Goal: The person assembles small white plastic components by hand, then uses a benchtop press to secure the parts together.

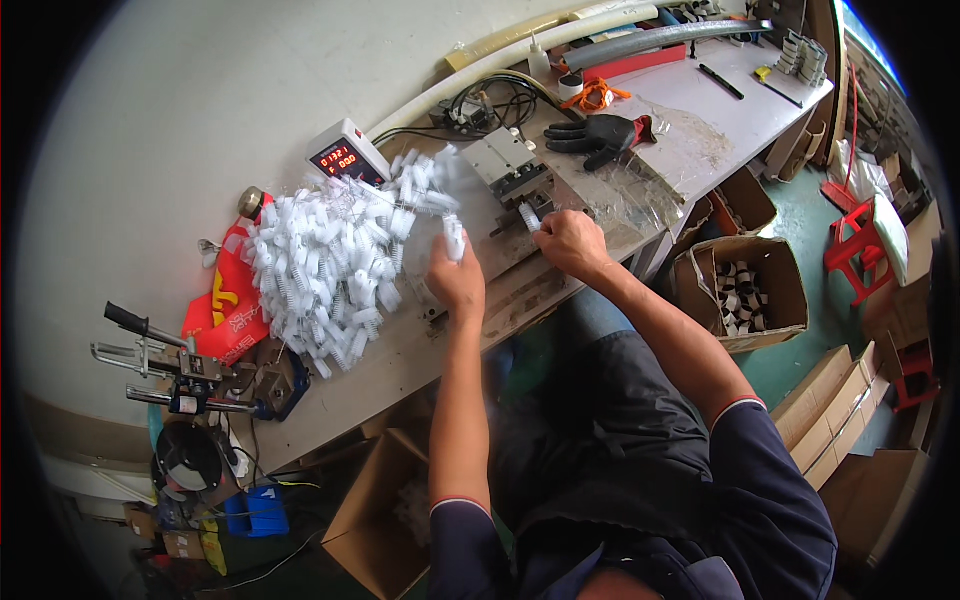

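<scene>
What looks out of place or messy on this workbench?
Little stands out: the white brushes lie in a loose heap, and one black glove lies alone on the bench. Nothing looks spilled or broken.

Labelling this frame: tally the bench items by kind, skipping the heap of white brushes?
Person's hands: 2, left hand and right hand, each holding a small white bristle brush: 2
Black rubber work glove: 1
Grey digital counter box: 1
Total: 6

A black glove [598,136] lay on the workbench [700,120] near an orange cord [594,95]. A red-digit counter [347,155] stood by the wall. 1 open cardboard box [742,290] sat beside 1 red stool [853,247].
</scene>
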{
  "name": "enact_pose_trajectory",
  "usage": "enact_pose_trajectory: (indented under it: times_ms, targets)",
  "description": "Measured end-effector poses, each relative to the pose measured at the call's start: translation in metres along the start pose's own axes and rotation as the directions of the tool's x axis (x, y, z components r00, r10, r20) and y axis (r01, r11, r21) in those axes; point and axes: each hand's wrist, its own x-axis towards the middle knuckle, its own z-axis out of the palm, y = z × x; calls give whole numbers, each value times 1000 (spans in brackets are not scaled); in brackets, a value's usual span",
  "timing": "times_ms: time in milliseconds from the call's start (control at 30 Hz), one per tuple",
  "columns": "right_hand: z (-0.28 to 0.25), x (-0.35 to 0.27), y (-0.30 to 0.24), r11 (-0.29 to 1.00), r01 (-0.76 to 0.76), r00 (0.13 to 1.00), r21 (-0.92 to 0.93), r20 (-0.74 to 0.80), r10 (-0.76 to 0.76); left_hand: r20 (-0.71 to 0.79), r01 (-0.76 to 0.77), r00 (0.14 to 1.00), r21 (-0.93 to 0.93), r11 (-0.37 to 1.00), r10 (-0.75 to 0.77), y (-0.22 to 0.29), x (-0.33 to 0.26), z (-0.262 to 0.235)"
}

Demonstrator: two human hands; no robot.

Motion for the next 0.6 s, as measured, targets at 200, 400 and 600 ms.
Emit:
enact_pose_trajectory:
  times_ms: [200,400,600]
  targets:
    - [2,3,1,995,3,1000,-102,-14,-5,21,-66,998,-33,997,67,-7,-5,8]
    - [1,9,-8,989,7,999,-145,-30,-11,-6,-100,995,-72,992,100,-11,-6,7]
    - [0,14,-9,988,-10,1000,-152,-25,6,-8,-75,997,-63,995,75,-10,-6,5]
